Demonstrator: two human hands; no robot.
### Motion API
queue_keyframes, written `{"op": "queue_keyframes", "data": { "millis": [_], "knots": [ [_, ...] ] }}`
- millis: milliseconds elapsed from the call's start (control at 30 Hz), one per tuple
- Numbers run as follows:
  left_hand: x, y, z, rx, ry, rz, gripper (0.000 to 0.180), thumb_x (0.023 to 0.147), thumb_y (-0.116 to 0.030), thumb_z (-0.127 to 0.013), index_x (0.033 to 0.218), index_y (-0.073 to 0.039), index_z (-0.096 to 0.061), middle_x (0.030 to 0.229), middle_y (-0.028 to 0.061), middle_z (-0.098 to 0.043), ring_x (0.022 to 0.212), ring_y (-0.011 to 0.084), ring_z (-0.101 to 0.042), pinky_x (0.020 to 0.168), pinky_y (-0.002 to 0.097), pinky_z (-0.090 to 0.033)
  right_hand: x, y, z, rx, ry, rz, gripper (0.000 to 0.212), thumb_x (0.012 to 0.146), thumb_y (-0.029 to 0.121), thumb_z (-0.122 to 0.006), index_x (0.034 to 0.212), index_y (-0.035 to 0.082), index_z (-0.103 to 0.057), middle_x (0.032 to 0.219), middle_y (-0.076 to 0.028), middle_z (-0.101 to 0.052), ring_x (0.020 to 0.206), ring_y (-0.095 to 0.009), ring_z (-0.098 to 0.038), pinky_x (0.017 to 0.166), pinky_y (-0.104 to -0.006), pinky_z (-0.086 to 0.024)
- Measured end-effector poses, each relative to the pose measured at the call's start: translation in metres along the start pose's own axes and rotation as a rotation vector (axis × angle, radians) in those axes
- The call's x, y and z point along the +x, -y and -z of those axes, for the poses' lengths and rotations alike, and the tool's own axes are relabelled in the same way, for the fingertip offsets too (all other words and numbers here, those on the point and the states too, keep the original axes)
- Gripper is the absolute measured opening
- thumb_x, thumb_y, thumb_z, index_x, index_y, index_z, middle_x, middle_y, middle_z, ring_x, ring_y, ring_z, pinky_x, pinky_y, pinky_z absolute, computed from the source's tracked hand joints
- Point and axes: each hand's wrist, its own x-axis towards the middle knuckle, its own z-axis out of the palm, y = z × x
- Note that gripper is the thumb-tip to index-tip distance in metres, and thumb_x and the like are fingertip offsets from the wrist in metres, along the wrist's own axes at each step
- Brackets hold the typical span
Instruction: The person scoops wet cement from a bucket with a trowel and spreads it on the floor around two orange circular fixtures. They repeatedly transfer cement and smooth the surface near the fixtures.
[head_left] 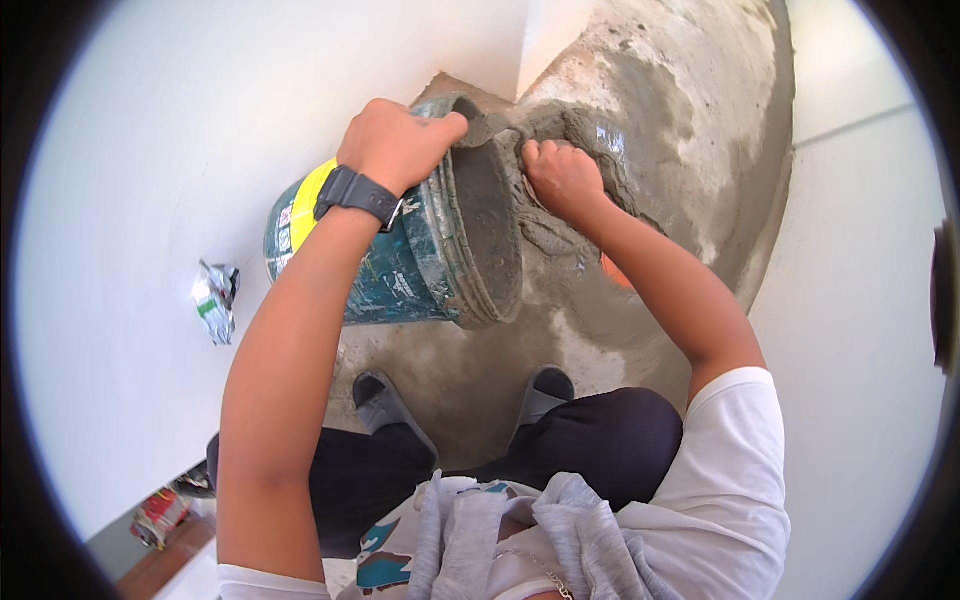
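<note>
1. The left hand (pixel 400 145) grips the rim of the green bucket (pixel 395 275), which is tipped over in front of the person, its mouth facing right.
2. The right hand (pixel 565 180) is curled at the wet cement (pixel 548 238), just beside the bucket's mouth. I cannot tell if it holds a tool.
3. To do this well, I think the left hand should hold tight so the bucket cannot roll, while the right moves the mush bit by bit.
4. The cement looks thick, grey and lumpy, like mud.
5. The bucket is round, with ridges, pale smears and a yellow patch.
6. The floor (pixel 575 350) looks blotchy; the wall (pixel 400 45) looks smooth and white.
</note>
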Motion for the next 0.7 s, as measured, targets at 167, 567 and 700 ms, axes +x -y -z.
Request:
{"op": "queue_keyframes", "data": {
  "millis": [167,567,700],
  "knots": [
    [0.005,0.002,-0.008,-0.015,-0.037,0.0,0.058,0.075,-0.05,-0.074,0.065,0.007,-0.065,0.056,0.0141,-0.059,0.054,0.0225,-0.055,0.059,0.0376,-0.048,-0.007,0.022,-0.036,0.176,0.2,-0.05,0.012,0.09,0.012,-0.057,0.099,0.003,-0.055,0.084,-0.014,-0.069,0.068,-0.028,-0.072,0.052,-0.0403,-0.053],
    [0.002,-0.002,-0.019,-0.007,-0.037,-0.004,0.06,0.07,-0.053,-0.073,0.061,0.005,-0.062,0.062,0.0203,-0.065,0.059,0.0358,-0.064,0.065,0.0427,-0.053,-0.034,0.026,0.017,0.389,0.42,0.146,0.015,0.09,0.013,-0.06,0.099,0.004,-0.066,0.087,-0.01,-0.073,0.079,-0.024,-0.074,0.058,-0.0355,-0.056],
    [-0.002,-0.005,-0.024,0.024,-0.104,-0.046,0.059,0.071,-0.053,-0.074,0.062,0.005,-0.063,0.063,0.0211,-0.065,0.061,0.0362,-0.065,0.066,0.0431,-0.053,0.005,0.035,0.009,0.374,0.204,-0.101,0.019,0.091,0.017,-0.061,0.102,0.002,-0.067,0.09,-0.012,-0.075,0.084,-0.025,-0.075,0.059,-0.0358,-0.057]
  ]
}}
